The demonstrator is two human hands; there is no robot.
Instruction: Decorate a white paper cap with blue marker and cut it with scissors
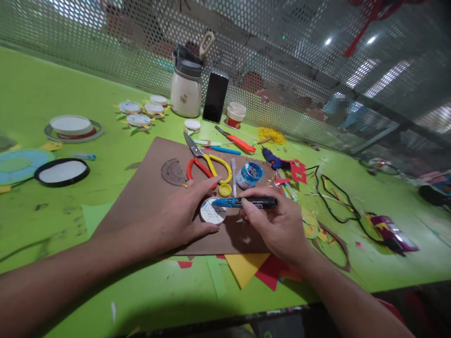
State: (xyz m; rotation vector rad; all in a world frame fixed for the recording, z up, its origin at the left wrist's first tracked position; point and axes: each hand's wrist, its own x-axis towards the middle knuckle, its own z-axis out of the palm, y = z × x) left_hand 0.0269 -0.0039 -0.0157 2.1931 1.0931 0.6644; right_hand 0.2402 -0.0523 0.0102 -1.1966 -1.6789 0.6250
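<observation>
Marker point(246, 202) between right fingers point(259, 191)

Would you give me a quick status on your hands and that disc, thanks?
Left hand flat on card, thumb and finger bracketing disc. Right hand holds marker, tip over disc. Scissors close beyond left fingertips.

single head-worn view, angled forward and down, close over the bright green tabletop point(42, 84), facing the perforated grey metal screen point(105, 42) behind.
</observation>
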